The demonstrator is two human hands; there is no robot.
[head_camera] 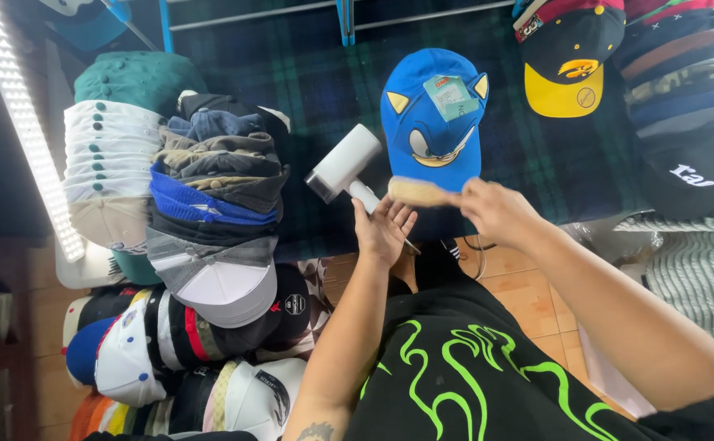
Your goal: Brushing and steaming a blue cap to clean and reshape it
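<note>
1. While the blue cap is lying flat on the dark plaid cloth, brim toward the person, both hands are working at its near brim edge.
2. The left hand is closing around the handle of a white handheld steamer; fingers are wrapping the grip, and the head is angling up and left, away from the cap.
3. The right hand is pinching a pale bristle brush; the brush is lying across the cap's brim edge and touching it.
4. The steamer head is sitting just beside the cap's left edge; a narrow strip of cloth is showing between them.
5. The tall stack of caps is standing left of the steamer, with its nearest brims close to the steamer head, so room on that side is tight.
6. The white-and-green cap stack is leaning behind that stack, further left, beside the light strip.
7. The black-and-yellow cap is lying right of the blue cap, well apart, with open plaid cloth between them.
8. The striped cap pile is filling the far right edge.
9. The cloth's near edge is ending just under the hands; below it the tiled floor is showing open space.
10. More caps are crowding the lower left, beside the left forearm.
</note>
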